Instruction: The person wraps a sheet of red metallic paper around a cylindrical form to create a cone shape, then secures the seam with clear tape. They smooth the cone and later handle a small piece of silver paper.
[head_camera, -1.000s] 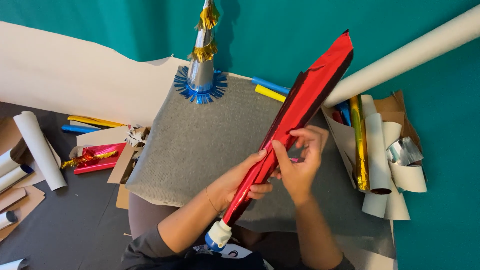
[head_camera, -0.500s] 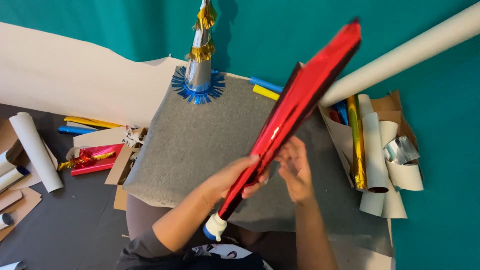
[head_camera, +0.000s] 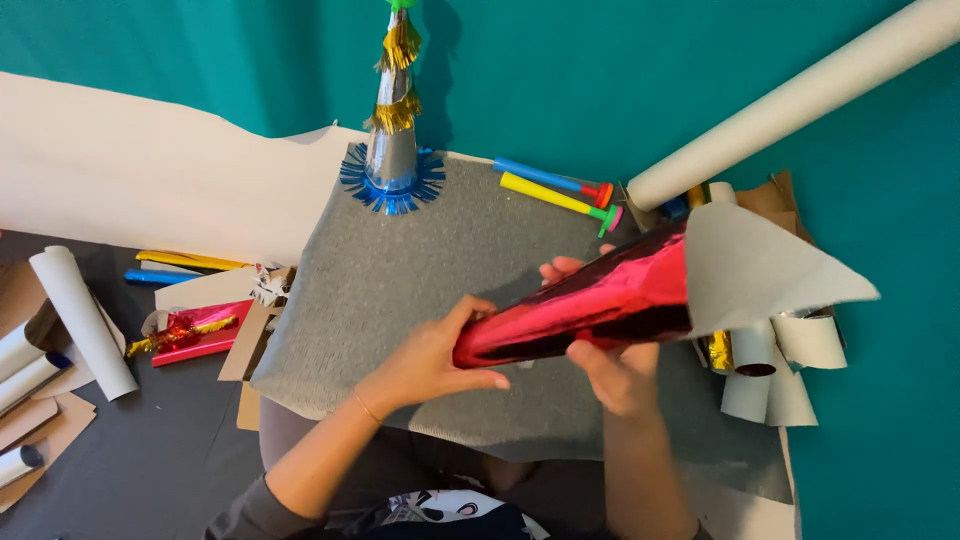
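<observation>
Left hand (head_camera: 430, 355) & right hand (head_camera: 615, 365) both hold tight on the shiny red cone (head_camera: 590, 305). It's over the gray mat (head_camera: 400, 260), w/ a silver party hat (head_camera: 393, 140) behind.

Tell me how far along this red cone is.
Done: one silver cone stands finished, with gold fringe and a blue frill at its base. In hand: the left hand grips the narrow tip of a red foil cone and the right hand wraps its middle; the wide end's white flap hangs loose. Left, judging by the silver one: closing that flap and adding trim.
</observation>
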